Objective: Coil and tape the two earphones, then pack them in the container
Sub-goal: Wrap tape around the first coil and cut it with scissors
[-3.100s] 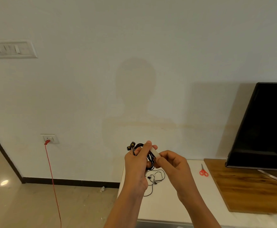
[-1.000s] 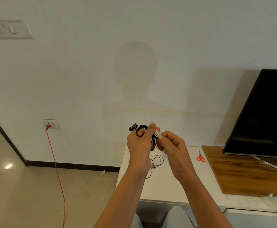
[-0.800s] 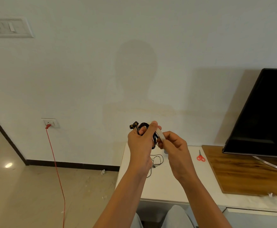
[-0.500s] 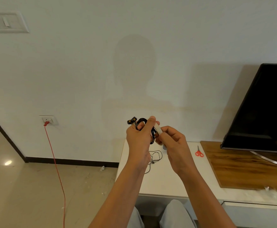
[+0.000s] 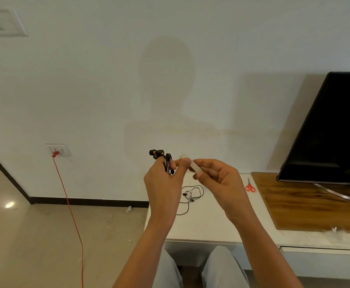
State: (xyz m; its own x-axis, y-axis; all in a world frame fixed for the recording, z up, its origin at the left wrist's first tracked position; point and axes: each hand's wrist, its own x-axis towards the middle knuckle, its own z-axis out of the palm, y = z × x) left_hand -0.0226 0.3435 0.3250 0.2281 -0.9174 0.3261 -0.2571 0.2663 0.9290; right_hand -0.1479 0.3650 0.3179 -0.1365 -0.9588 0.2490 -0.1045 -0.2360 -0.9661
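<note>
The left hand's [image 5: 163, 183] grip pinches a coiled black earphone [image 5: 165, 161] in the air, the right hand [image 5: 217, 179] pinches a pale tape strip [image 5: 196, 167] touching it, likely best wrapped taut around the coil's middle, while the second earphone [image 5: 190, 196] lies loose on the desk [image 5: 207, 225] below.

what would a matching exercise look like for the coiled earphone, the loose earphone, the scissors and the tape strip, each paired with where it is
Things:
1. coiled earphone
2. loose earphone
3. red scissors
4. tape strip

Places:
a. lying uncoiled on the white table
b. pinched by the right hand
c. next to the wooden board
d. gripped in the left hand

Pairs: 1-d, 2-a, 3-c, 4-b
</note>
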